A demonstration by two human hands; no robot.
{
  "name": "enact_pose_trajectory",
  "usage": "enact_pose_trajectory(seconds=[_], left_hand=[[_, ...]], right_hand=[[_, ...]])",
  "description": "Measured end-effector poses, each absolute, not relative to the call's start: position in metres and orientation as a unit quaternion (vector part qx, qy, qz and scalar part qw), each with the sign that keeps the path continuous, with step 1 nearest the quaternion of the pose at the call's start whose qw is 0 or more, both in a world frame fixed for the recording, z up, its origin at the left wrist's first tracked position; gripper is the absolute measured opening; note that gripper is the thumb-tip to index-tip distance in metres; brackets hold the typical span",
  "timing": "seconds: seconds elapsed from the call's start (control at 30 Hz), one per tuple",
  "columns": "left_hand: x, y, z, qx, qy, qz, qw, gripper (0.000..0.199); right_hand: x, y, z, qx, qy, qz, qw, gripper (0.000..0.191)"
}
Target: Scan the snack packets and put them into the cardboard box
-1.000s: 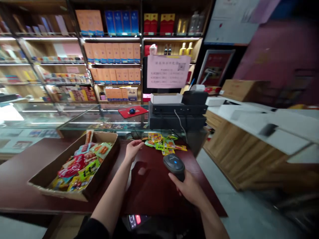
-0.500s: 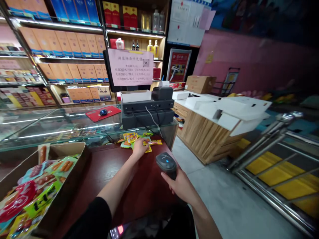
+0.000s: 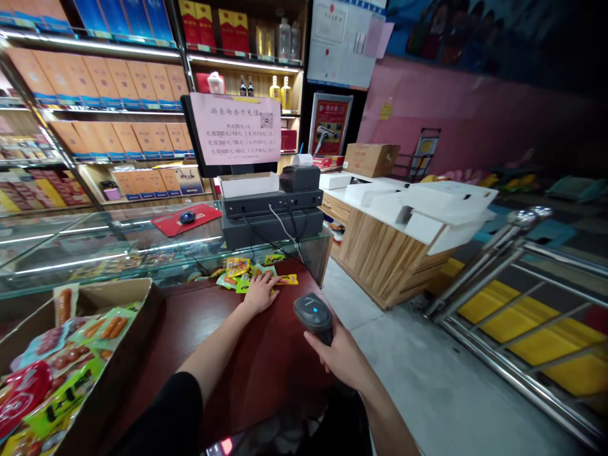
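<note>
The dark red table (image 3: 266, 361) fills the near middle of the view; behind it, farther away, stands a glass display case (image 3: 95, 240) with a black register (image 3: 273, 215) on its right end; at the near left sits an open cardboard box (image 3: 118, 354) full of bright snack packets.

The left hand (image 3: 260, 292) lies flat on the far part of the table, palm down and fingers spread, pressing on the near edge of a small pile of snack sachets (image 3: 240, 269); it does not close around any of them; the pile is at the far edge of the table, just in front of the glass case and below the register cables.

The right hand (image 3: 342, 360) is clenched around the handle of a black barcode scanner (image 3: 314, 311), near and to the right of the pile, with the scanner head pointing toward the far side.

I judge the sachets to be very light, thin and soft, with a glossy film that slides easily on the smooth table and over one another; a flat press will only push them; it seems better to pinch one by its sealed edge or a corner, where the film is stiffer; the filling inside may be squashed by a hard grip. The scanner looks rigid and is held well at its handle.
</note>
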State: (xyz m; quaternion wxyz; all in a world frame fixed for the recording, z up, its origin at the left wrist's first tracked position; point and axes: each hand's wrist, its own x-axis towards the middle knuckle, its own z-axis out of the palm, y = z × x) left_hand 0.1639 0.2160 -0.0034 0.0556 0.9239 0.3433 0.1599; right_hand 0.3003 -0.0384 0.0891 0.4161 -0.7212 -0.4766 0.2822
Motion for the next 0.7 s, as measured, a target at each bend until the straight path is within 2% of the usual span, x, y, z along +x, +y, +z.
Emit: enact_pose_trajectory(seconds=[0.27,0.43,0.57,0.6,0.7], left_hand=[[0.055,0.179,0.009,0.938,0.263,0.184,0.128,0.043],[0.000,0.166,0.029,0.929,0.280,0.170,0.173,0.036],[-0.016,0.159,0.031,0.896,0.373,0.209,0.118,0.028],[-0.016,0.156,0.029,0.872,0.426,0.222,0.089,0.031],[-0.009,0.145,0.024,0.772,0.600,0.209,-0.001,0.058]], right_hand=[[0.272,-0.015,0.080,-0.670,-0.538,0.345,0.378,0.032],[0.249,-0.002,0.082,-0.651,-0.564,0.363,0.354,0.030],[0.236,0.006,0.084,-0.644,-0.577,0.366,0.344,0.030],[0.234,0.008,0.084,-0.642,-0.579,0.367,0.343,0.031],[0.231,0.011,0.084,-0.635,-0.585,0.370,0.342,0.032]])
